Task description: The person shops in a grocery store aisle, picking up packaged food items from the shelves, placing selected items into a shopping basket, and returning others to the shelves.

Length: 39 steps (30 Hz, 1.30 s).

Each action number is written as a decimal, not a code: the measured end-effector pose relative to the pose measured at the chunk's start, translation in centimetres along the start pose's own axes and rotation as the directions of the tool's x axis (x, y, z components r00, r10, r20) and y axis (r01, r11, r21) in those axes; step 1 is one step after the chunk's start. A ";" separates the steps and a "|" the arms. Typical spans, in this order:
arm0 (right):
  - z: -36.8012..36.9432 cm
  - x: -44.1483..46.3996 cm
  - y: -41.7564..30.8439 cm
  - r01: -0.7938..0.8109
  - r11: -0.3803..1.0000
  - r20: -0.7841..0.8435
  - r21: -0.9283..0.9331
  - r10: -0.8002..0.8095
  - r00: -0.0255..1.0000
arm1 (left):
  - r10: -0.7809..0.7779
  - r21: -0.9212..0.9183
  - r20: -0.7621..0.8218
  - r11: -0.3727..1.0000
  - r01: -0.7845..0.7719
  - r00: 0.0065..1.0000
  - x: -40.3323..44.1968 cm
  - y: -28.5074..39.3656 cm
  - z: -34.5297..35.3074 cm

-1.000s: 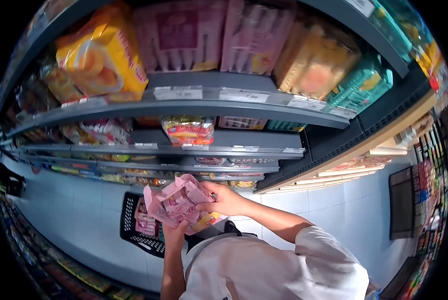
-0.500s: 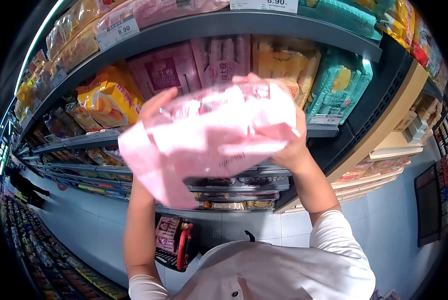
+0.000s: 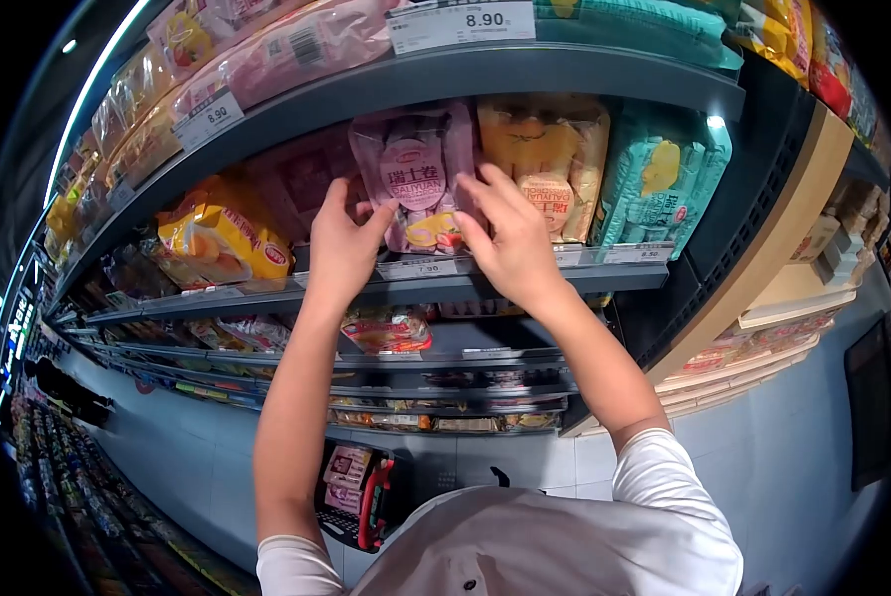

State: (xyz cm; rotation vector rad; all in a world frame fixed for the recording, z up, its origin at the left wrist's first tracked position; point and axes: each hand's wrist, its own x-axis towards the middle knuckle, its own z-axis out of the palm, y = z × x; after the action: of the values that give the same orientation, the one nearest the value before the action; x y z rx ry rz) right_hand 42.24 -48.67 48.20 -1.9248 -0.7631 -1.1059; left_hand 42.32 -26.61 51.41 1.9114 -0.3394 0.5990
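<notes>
A pink bag of Swiss rolls stands upright on the shelf, its printed front facing me. My left hand is at its left side, fingers spread, with the thumb at the bag's lower left edge. On the other side my right hand has its fingers apart near the bag's right edge. Neither hand is closed round the bag; whether the fingertips touch it I cannot tell. A yellow bag of rolls stands just behind my right hand, and a teal bag is further right.
A price-tagged shelf edge runs below the bags, and another shelf edge overhangs them. An orange-yellow bag stands to the left. A black shopping basket with pink packages inside is on the floor. A person is far down the aisle.
The pink bag, held tilted in front of the shelf in both hands before, now stands upright on the shelf. Both hands have loosened, with fingers apart.
</notes>
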 end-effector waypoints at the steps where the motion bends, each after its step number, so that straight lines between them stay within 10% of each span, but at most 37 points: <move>1: 0.2 -0.1 0.1 0.027 0.999 0.013 -0.026 -0.026 1.000 | -0.024 0.133 -0.048 0.991 0.030 0.999 0.5 -0.7 0.0; 7: 0.9 0.3 0.3 -0.012 0.999 0.108 -0.051 0.017 0.994 | -0.041 0.422 -0.082 0.904 0.072 0.996 2.0 -2.6 0.0; 23: -4.5 1.6 -0.4 0.085 0.996 0.065 0.034 -0.087 0.994 | -0.047 0.358 -0.085 0.931 0.074 0.995 2.3 -3.0 -0.3; 26: -8.2 4.1 -0.9 0.262 0.941 -0.152 -0.212 -0.297 0.943 | 0.001 0.369 -0.113 0.928 0.041 0.994 2.7 -5.5 -0.3; 32: -9.7 6.5 0.7 0.205 0.779 0.100 -0.592 -0.182 0.978 | -0.043 0.378 -0.088 0.923 0.073 0.995 2.2 -3.7 -0.2; 39: -10.5 6.7 0.0 0.271 0.766 0.159 -0.583 -0.220 0.963 | -0.025 0.489 -0.103 0.869 0.073 0.994 1.9 -3.8 -0.5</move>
State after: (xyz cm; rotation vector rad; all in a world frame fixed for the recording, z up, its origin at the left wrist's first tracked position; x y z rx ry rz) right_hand 40.72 -56.76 57.56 -2.4608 -0.7851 -1.5863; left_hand 45.66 -24.55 49.64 2.3632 -0.0752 0.7942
